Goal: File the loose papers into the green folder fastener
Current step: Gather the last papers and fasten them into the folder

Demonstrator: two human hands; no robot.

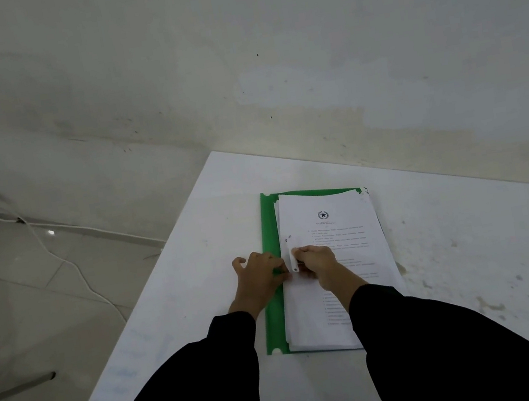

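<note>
left hand (261, 273) is pressed on the green folder (274, 302) edge, beside the papers (332, 220) stacked on it, on the table (470, 237). right hand (318, 263) looks pinched on the white fastener strip (291, 255), hard to tell. stack's best kept squared so holes get lined up.

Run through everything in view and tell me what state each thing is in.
green folder: flat on the white table, under the paper stack.
paper stack: on the folder, print up, edges uneven.
left hand: fingertips pressing the stack's left edge.
right hand: fingers curled, seemingly pinching the white fastener strip.
white fastener strip: along the stack's left margin, between the hands.
white cable: loose on the floor.
</note>
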